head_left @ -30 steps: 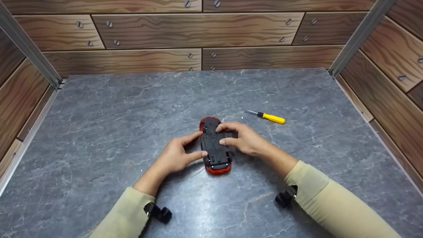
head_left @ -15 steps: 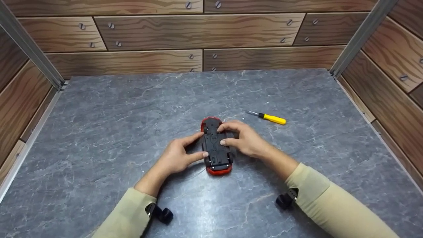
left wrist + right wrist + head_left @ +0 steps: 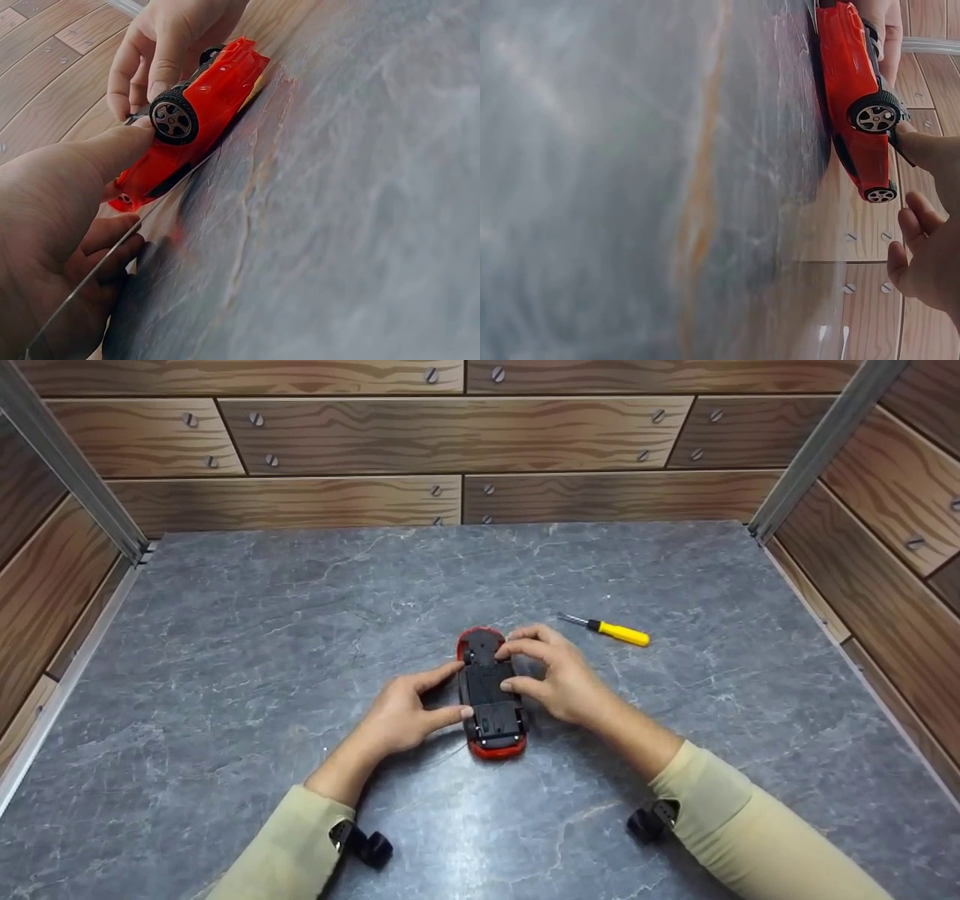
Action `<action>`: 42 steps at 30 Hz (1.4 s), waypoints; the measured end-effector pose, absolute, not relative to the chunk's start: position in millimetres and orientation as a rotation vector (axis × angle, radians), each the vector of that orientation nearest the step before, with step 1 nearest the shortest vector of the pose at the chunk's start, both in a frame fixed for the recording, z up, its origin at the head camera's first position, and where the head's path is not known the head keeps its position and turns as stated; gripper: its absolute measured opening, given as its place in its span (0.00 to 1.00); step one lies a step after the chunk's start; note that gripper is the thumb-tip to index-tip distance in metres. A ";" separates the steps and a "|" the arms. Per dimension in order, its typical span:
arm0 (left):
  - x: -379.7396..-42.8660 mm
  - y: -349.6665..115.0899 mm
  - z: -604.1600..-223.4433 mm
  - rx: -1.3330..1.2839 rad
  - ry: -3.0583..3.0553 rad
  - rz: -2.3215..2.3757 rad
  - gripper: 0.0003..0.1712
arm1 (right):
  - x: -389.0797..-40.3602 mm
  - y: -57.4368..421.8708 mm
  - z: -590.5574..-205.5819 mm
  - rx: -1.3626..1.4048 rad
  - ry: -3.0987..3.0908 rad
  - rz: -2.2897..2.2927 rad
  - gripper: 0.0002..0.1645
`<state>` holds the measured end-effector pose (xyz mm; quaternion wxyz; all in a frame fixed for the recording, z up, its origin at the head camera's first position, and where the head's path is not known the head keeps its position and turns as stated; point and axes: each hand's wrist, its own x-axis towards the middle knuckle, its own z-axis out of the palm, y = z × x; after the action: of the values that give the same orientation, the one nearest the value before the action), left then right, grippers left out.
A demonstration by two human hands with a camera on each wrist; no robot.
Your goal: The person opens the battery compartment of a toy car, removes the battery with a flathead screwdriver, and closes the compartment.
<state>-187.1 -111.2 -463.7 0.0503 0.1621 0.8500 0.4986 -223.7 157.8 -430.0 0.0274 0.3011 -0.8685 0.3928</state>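
A red toy car lies upside down on the table, its black underside facing up. Along its left side, my left hand holds it, with the thumb near the rear wheel and the index finger farther forward. My right hand is at the opposite side, thumb and index finger pinching a black underside panel. In the right wrist view, a dark edge of this panel stands out from the car by the thumb. Other fingers of the right hand are spread away from the car.
A yellow-handled screwdriver lies beyond the right hand, its shaft pointing left. The grey marbled table is bordered by wood-patterned walls at the back and sides.
The underside panel's middle looks darker and tilted compared with before. My right hand has shifted slightly and its farther fingers have spread outward. The left hand keeps its place.
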 end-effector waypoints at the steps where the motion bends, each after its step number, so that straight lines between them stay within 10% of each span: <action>1: -187.3 -111.0 -463.8 0.496 2.588 1.523 0.42 | -223.5 158.2 -429.9 0.938 -2.676 1.204 0.21; 25: -188.3 -110.4 -466.5 0.497 2.548 1.568 0.41 | -223.2 164.6 -420.7 0.867 -2.698 1.466 0.07; 42: -187.9 -112.2 -465.8 0.482 2.566 1.555 0.41 | -227.3 187.1 -418.0 0.592 -2.517 1.803 0.15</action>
<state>-187.9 -112.2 -465.8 0.0512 0.1585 0.8433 0.5109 -227.3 187.1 -418.0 -0.0051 0.1878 -0.7985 0.5720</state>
